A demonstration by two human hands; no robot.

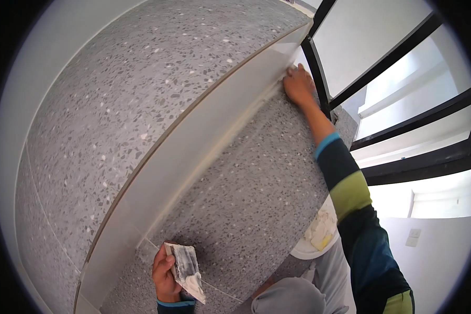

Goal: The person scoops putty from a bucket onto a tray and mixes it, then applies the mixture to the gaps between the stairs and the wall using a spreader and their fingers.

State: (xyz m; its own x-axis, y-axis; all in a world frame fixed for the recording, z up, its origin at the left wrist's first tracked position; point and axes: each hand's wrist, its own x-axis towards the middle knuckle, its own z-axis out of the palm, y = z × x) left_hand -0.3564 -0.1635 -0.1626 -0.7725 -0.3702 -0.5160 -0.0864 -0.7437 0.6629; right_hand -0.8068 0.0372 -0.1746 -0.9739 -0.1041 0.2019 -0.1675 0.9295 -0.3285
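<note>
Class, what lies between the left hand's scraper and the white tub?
The head view shows only bare speckled tile between the scraper in the left hand and the white tub.

I count one left hand [164, 272], one right hand [299, 86] and one scraper [185, 260] beside the pale riser [193, 138]; one upper speckled surface [136, 94] above it, one lower speckled surface [246, 183] below; rightward, one bucket [307, 256] and at least three black bars [418, 124], perhaps more in the dark edge.

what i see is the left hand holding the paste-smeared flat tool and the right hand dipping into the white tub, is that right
Not quite: the right hand isn't in the white tub. The head view shows it at the far end of the pale riser, beside the black railing. The left hand does hold the paste-smeared flat tool.
</note>
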